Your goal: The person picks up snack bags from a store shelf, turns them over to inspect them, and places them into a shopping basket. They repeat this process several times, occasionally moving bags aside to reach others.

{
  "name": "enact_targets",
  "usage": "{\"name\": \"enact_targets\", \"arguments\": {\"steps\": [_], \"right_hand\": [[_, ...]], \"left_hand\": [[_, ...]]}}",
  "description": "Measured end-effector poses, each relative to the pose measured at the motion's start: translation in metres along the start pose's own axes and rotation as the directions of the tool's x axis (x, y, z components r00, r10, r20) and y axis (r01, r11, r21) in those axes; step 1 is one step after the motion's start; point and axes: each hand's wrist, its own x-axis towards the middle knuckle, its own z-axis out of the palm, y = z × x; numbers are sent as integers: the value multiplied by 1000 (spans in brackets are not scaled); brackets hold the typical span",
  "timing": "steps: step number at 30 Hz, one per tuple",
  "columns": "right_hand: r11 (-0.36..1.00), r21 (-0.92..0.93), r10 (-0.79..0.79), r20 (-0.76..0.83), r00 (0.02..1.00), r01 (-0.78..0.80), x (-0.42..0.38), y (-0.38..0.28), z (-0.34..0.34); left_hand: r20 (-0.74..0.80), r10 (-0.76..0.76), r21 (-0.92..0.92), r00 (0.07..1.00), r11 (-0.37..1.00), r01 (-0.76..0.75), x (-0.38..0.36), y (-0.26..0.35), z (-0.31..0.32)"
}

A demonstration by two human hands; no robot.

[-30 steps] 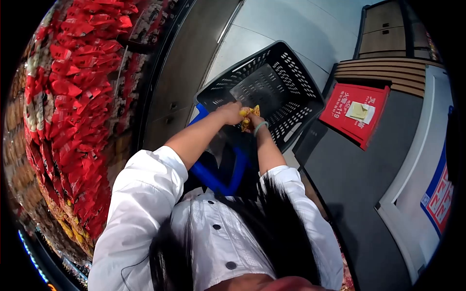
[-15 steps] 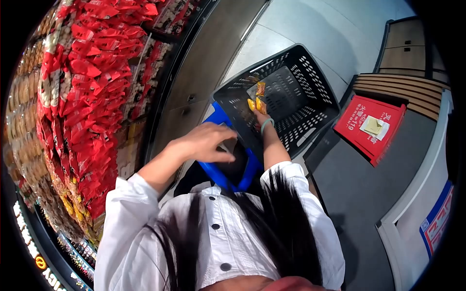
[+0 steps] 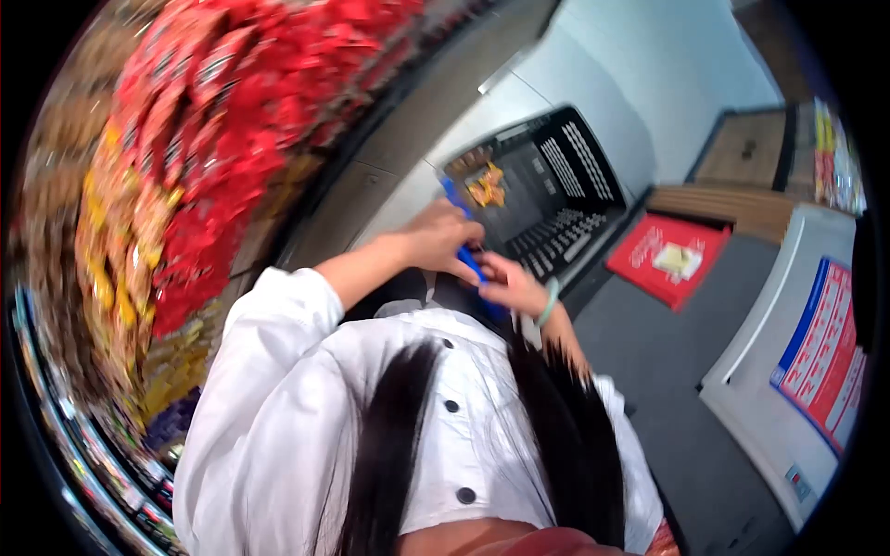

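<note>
A black plastic shopping basket (image 3: 556, 199) stands on the floor in front of me, with several yellow snack packets (image 3: 486, 183) lying inside at its left end. Its blue handle (image 3: 473, 266) runs back toward my body. My left hand (image 3: 443, 237) is closed over the handle near the basket's rim. My right hand (image 3: 508, 284), with a pale green band on its wrist, is curled around the same handle just below the left hand. The view is blurred by motion.
Shelves packed with red and yellow snack bags (image 3: 195, 157) fill the left side. On the right lie a red sign with a yellow note (image 3: 669, 258), a dark floor mat (image 3: 667, 371) and a white unit with a red and blue poster (image 3: 820, 343).
My right hand has let go of the yellow packets into the basket and drawn back to the blue handle. My left hand has come onto the handle. The view has swung.
</note>
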Motion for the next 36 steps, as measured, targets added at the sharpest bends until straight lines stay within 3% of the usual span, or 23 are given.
{"name": "enact_targets", "arguments": {"steps": [1, 3, 6, 7, 9, 10, 11, 14, 18, 23, 24, 27, 31, 36], "right_hand": [[951, -304, -46, 10, 999, 47, -5, 7, 6], [857, -491, 43, -240, 970, -159, -22, -25, 39], [731, -567, 48, -512, 858, -380, -22, -13, 50], [551, -683, 8, -570, 821, -480, -24, -22, 56], [505, -666, 69, -603, 795, -549, -33, -28, 53], [522, -663, 56, -602, 796, -538, -43, -25, 51], [510, -667, 56, -604, 795, -543, -46, -23, 48], [427, -733, 13, -581, 814, -530, -60, -20, 38], [301, -783, 80, -548, 833, -544, -85, -20, 23], [186, -821, 62, -538, 840, -540, -114, -11, -6], [152, -813, 117, -550, 827, -562, -124, -10, -15], [9, -819, 267, -552, 790, -574, -128, -5, -42], [-147, -779, 480, -595, 645, -609, -120, -36, -43], [-19, -876, 240, -472, 848, -482, -46, -142, 19]], "left_hand": [[-18, -31, -1, 999, 1000, 31, -4, 5, 6], [-46, -46, -8, 998, 999, 45, -8, 14, 21], [-119, 23, 2, 993, 1000, -23, -9, 20, 39], [-173, 62, -17, 983, 998, -66, -9, 25, 44], [-343, 184, 0, 921, 981, -196, -21, 39, 47], [-439, 261, 38, 859, 961, -273, -31, 52, 42], [-480, 247, 20, 842, 962, -271, -44, 57, 35], [-382, 134, -169, 915, 963, -211, -95, 61, 10], [-374, 110, -232, 921, 950, -208, -159, 66, -22], [-399, -66, -326, 915, 942, -75, -239, 85, -61], [-378, -109, -350, 919, 936, -33, -250, 96, -69], [-516, -130, -373, 847, 924, -86, -286, 103, -78], [-590, -209, -421, 780, 904, -76, -328, 129, -100], [-774, -151, -270, 615, 957, -105, -381, 156, -127]]}}
